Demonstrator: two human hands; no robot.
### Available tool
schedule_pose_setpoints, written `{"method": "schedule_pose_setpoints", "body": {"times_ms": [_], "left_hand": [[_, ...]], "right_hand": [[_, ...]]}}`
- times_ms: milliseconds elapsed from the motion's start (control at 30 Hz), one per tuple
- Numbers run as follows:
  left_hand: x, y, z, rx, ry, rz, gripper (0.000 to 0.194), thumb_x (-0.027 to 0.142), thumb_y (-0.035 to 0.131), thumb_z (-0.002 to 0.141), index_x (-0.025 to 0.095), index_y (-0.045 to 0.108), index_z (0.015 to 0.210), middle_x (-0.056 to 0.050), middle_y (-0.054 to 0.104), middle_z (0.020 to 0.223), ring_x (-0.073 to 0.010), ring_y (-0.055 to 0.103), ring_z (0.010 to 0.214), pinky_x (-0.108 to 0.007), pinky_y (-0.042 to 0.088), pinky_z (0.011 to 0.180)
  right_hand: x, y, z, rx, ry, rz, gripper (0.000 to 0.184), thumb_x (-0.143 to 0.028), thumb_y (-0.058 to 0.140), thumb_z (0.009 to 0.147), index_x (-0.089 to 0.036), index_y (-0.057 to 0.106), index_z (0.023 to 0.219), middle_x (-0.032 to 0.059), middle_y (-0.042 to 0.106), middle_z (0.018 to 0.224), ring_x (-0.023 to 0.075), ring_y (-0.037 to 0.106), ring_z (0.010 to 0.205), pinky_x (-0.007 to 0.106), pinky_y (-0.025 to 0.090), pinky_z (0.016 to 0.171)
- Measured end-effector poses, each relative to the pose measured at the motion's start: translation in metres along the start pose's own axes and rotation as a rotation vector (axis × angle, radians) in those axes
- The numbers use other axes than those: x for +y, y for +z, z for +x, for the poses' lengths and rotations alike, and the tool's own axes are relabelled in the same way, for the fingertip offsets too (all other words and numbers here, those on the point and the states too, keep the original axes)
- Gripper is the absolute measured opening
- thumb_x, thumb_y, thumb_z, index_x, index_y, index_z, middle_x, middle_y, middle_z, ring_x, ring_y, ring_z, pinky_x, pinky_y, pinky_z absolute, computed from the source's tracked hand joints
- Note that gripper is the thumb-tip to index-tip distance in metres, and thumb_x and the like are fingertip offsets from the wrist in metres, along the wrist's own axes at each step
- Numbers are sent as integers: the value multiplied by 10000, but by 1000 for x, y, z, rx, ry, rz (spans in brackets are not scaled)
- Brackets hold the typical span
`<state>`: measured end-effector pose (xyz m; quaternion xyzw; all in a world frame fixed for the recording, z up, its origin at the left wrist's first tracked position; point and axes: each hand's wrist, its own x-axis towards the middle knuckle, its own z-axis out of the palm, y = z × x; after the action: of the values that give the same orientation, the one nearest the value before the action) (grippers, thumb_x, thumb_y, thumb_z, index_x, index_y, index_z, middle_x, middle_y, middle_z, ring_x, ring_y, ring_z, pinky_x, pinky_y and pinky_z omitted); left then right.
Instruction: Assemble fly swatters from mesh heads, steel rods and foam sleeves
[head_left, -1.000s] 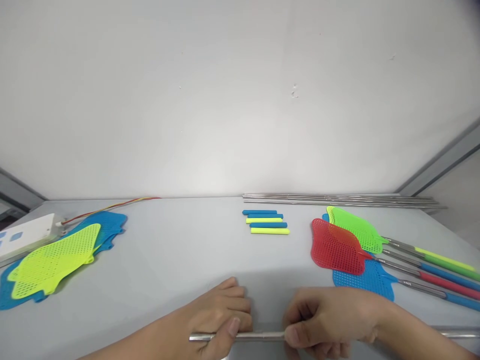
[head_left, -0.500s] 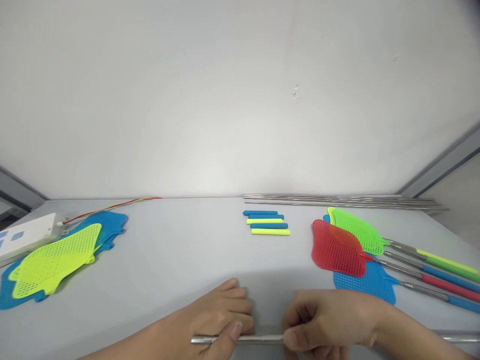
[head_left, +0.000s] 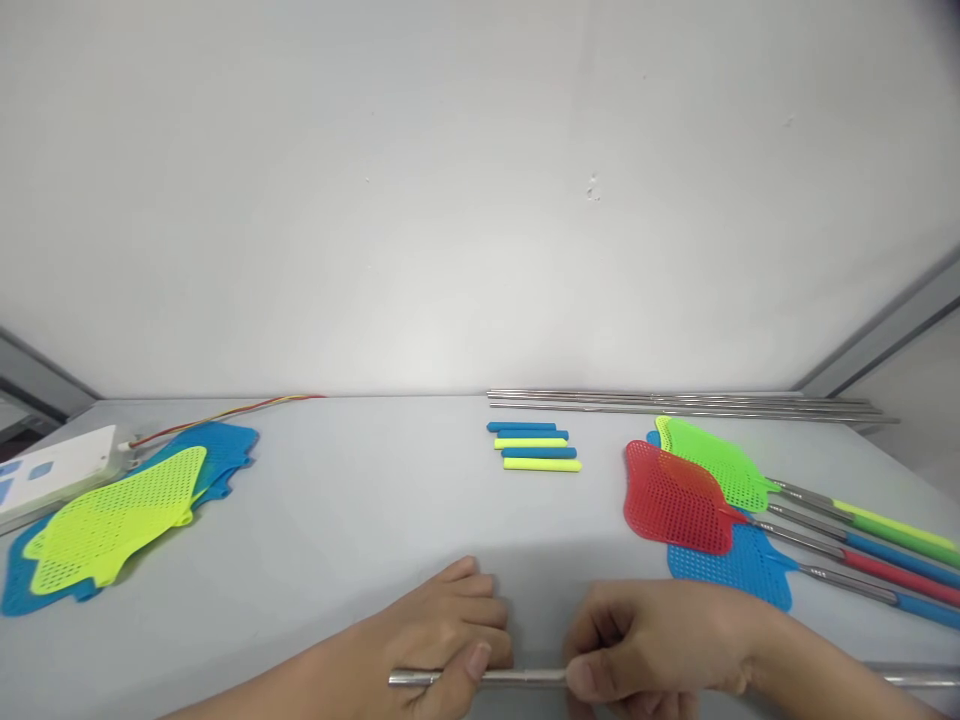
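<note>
Both of my hands grip one thin steel telescopic rod that lies crosswise near the table's front edge. My left hand is closed on its left end, thumb on top. My right hand is closed on it further right, fingers curled round the tube; the rod goes on past my wrist to the right edge of the view. A short bare stretch of rod shows between the two hands.
Several blue and yellow handle sleeves lie mid-table. Finished swatters, red, green and blue, are piled at right. Loose yellow and blue swatter heads lie at left beside a white box. Steel rods line the back wall.
The rod's left end has slid a little to the right in my hands. Otherwise both hands keep their grip and place.
</note>
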<state>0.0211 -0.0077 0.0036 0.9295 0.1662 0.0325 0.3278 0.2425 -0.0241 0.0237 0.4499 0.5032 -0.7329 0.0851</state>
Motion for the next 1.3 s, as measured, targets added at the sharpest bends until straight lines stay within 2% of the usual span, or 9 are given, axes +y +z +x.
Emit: {"method": "schedule_pose_setpoints", "body": {"times_ms": [533,933,1167,1300], "left_hand": [[2,5,3,3,17,43,275,282,154,845,183,293,629,10,436,640,-143,389,645,-321,295,700],[2,8,3,8,3,71,290,281,141,849,187,322,643,8,454,658,-142,399,664,-318,299,718],[4,7,2,-2,-10,82,283,273,138,852,188,308,643,12,455,660,-140,397,666,-317,300,719],[5,7,3,2,-7,92,272,267,161,850,190,324,646,7,459,662,-145,398,669,-320,297,710]], "right_hand": [[0,3,3,7,9,16,213,-303,486,745,-150,627,789,-58,394,472,8,336,341,83,284,296],[3,7,6,-37,-26,115,171,-294,495,737,-152,584,704,-71,359,436,14,279,300,96,210,249],[2,7,8,-8,-24,117,161,-283,506,726,-152,596,706,-68,372,439,16,291,300,97,217,244],[2,8,9,-36,-38,145,156,-274,505,727,-149,592,696,-75,351,413,17,279,293,97,198,244]]}}
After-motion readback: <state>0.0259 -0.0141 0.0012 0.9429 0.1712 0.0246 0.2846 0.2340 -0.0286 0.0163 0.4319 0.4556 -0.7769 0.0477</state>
